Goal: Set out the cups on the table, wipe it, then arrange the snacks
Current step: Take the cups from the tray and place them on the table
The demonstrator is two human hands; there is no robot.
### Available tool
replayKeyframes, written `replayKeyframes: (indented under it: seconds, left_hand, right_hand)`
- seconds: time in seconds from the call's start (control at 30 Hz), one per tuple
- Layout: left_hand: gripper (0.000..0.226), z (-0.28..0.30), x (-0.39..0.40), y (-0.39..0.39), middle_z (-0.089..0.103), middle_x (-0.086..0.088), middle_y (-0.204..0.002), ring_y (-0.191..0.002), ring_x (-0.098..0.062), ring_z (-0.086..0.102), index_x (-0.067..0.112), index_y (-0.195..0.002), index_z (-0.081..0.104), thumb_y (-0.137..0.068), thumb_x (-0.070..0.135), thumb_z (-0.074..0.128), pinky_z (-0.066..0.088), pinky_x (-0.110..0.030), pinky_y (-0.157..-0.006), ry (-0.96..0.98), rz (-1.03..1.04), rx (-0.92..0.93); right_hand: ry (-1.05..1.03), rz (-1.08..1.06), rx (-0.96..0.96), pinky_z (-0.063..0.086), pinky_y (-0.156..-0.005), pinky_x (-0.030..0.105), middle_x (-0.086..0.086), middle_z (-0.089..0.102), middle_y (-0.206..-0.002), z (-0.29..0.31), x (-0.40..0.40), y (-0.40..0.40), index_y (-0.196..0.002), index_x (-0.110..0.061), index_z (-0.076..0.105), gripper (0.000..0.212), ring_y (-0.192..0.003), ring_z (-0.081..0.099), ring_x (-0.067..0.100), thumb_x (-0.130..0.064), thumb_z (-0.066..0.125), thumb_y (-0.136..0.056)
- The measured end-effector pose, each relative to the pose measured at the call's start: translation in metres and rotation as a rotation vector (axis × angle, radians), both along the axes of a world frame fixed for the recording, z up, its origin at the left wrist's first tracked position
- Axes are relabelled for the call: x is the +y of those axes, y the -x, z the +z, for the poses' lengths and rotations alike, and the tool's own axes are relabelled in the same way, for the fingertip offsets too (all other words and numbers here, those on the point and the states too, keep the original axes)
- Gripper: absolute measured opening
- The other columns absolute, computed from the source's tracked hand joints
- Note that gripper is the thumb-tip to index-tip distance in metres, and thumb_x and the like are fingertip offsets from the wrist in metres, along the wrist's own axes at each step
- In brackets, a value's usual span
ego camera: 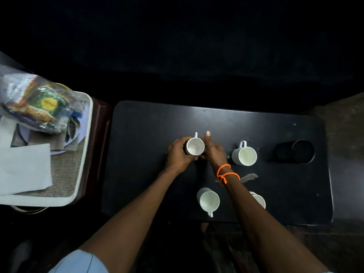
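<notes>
A white cup [195, 146] stands upright near the middle of the black table [149, 123], handle pointing away from me. My left hand [178, 153] wraps its left side and my right hand [213, 149] presses its right side, thumb raised. A second white cup [245, 155] stands to the right. A third cup [208, 200] sits near the front edge, handle toward me. A fourth cup [259, 200] is partly hidden behind my right forearm. A clear bag of snack packets [37, 103] lies on the white tray [86, 138] at the left.
A black cylindrical container [294, 151] lies on its side at the table's right end. A white cloth or paper [24, 170] and grey folded napkins lie on the tray, which rests on a dark red stand. A small grey scrap [250, 177] lies by my right wrist.
</notes>
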State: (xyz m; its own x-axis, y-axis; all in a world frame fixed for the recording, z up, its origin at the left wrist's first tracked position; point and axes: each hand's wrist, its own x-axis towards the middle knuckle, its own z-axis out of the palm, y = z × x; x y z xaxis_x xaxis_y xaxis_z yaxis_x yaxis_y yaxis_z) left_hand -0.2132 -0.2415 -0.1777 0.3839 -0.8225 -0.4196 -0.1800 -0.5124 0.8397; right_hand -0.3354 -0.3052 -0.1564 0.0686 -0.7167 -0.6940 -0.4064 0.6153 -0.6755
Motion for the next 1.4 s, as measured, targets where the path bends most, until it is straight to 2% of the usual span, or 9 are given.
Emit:
replayKeyframes:
  seconds: [0.13,0.3,0.4,0.53,0.63,0.77,0.87,1.03,1.4]
  left_hand:
    - [0.066,-0.006,-0.004,0.014,0.069,0.005,-0.106,-0.100,-0.023,0.071,0.015,-0.117,0.073,-0.056,0.003,0.094,0.059,-0.039,-0.088,-0.012,-0.042,-0.050]
    - [0.070,-0.011,-0.001,0.019,0.070,-0.011,-0.119,-0.109,-0.028,0.069,0.009,-0.123,0.070,-0.058,-0.006,0.090,0.058,-0.044,-0.096,-0.026,-0.065,-0.064]
    - [0.073,-0.011,0.009,0.017,0.065,-0.009,-0.126,-0.109,-0.016,0.067,0.011,-0.129,0.067,-0.063,-0.009,0.088,0.059,-0.033,-0.095,-0.071,-0.034,-0.047]
    - [0.056,-0.007,0.038,0.029,0.064,-0.006,-0.123,-0.105,-0.019,0.068,0.016,-0.127,0.068,-0.075,0.005,0.086,0.058,-0.027,-0.080,-0.124,0.024,-0.090]
    - [0.052,0.004,0.068,0.054,0.065,-0.001,-0.120,-0.103,-0.016,0.067,0.019,-0.125,0.068,-0.078,0.028,0.087,0.060,-0.033,-0.084,-0.143,0.035,-0.076]
    - [0.077,0.025,0.101,0.092,0.055,0.008,-0.128,-0.119,-0.012,0.057,0.027,-0.134,0.061,-0.068,0.063,0.078,0.052,-0.032,-0.101,-0.175,-0.093,-0.147]
    - [0.090,0.034,0.111,0.117,0.049,0.005,-0.133,-0.125,-0.017,0.049,0.026,-0.139,0.053,-0.064,0.068,0.078,0.052,-0.037,-0.098,-0.210,-0.264,-0.341]
    - [0.084,0.037,0.117,0.137,0.045,0.001,-0.133,-0.125,-0.024,0.048,0.027,-0.136,0.046,-0.067,0.056,0.084,0.053,-0.041,-0.091,-0.368,-0.361,-0.472]
    - [0.081,0.030,0.123,0.141,0.045,-0.002,-0.128,-0.118,-0.026,0.052,0.030,-0.141,0.042,-0.073,0.044,0.083,0.056,-0.043,-0.081,-0.367,-0.330,-0.502]
  right_hand:
    - [-0.043,0.003,0.037,0.058,-0.088,0.054,0.010,0.078,-0.081,-0.006,-0.002,0.013,-0.091,-0.013,0.076,0.086,-0.085,0.074,0.032,-0.090,0.042,-0.073]
    - [-0.004,0.042,0.045,0.058,-0.089,0.052,-0.002,0.077,-0.086,-0.005,0.004,0.024,-0.088,-0.024,0.074,0.068,-0.090,0.072,0.023,-0.083,0.041,-0.080]
    - [0.028,-0.007,0.061,0.057,-0.090,0.052,-0.004,0.074,-0.092,-0.002,0.017,0.038,-0.087,-0.031,0.072,0.054,-0.094,0.070,0.023,-0.076,0.043,-0.086]
    - [0.103,-0.129,0.126,0.056,-0.093,0.048,0.005,0.074,-0.094,0.006,0.039,0.063,-0.091,-0.025,0.070,0.040,-0.095,0.070,0.027,-0.061,0.053,-0.093]
    - [0.280,-0.163,0.203,0.056,-0.093,0.036,0.002,0.074,-0.104,0.016,0.058,0.089,-0.111,-0.019,0.073,0.029,-0.098,0.070,0.017,-0.039,0.068,-0.091]
    - [0.537,-0.060,0.574,0.052,-0.090,0.048,0.015,0.068,-0.106,0.021,0.086,0.138,-0.109,-0.007,0.073,0.037,-0.099,0.064,0.034,-0.016,0.084,-0.074]
    - [0.353,0.038,0.804,0.043,-0.091,0.050,0.010,0.059,-0.120,0.020,0.107,0.165,-0.115,-0.021,0.069,0.058,-0.113,0.052,0.037,-0.035,0.090,-0.062]
    - [0.280,0.100,0.773,0.043,-0.093,0.051,0.003,0.047,-0.133,0.012,0.130,0.177,-0.123,-0.028,0.063,0.076,-0.121,0.043,0.033,-0.035,0.094,-0.054]
    - [0.431,0.019,0.662,0.043,-0.095,0.035,0.021,0.052,-0.126,0.002,0.131,0.188,-0.125,-0.006,0.065,0.061,-0.111,0.051,0.040,-0.004,0.082,-0.066]
